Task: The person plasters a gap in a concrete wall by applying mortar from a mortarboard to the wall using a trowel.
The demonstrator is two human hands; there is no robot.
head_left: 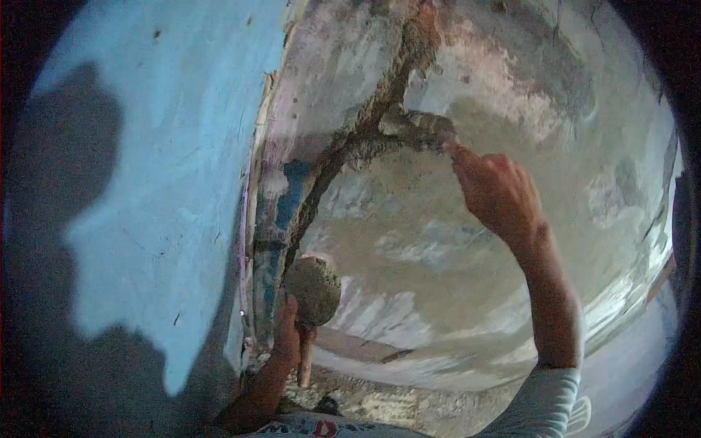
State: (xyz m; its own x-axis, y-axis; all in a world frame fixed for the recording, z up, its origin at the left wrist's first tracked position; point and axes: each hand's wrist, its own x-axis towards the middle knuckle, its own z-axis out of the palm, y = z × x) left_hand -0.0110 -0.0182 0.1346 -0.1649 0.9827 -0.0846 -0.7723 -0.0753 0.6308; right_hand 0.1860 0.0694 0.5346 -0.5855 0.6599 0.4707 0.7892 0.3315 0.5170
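My right hand [504, 193] is closed, reaching up to the wall, around what looks like a small trowel [432, 130] smeared with grey mortar. Its blade is against the wall beside a dark, rough-edged groove [332, 164] that runs down the wall, with a branch near the blade. Low on the left, my left hand [289, 339] grips a round, grey, mortar-caked thing [314, 290], perhaps a shallow pan, close to the groove's lower end. Part of that hand is hidden behind the round thing.
Blue-painted wall [175, 182] fills the left side, with a dark shadow on it. A ragged raised edge [255, 168] separates it from the patchy grey wall [438, 241]. Rubble-strewn ground [394, 405] shows at the bottom.
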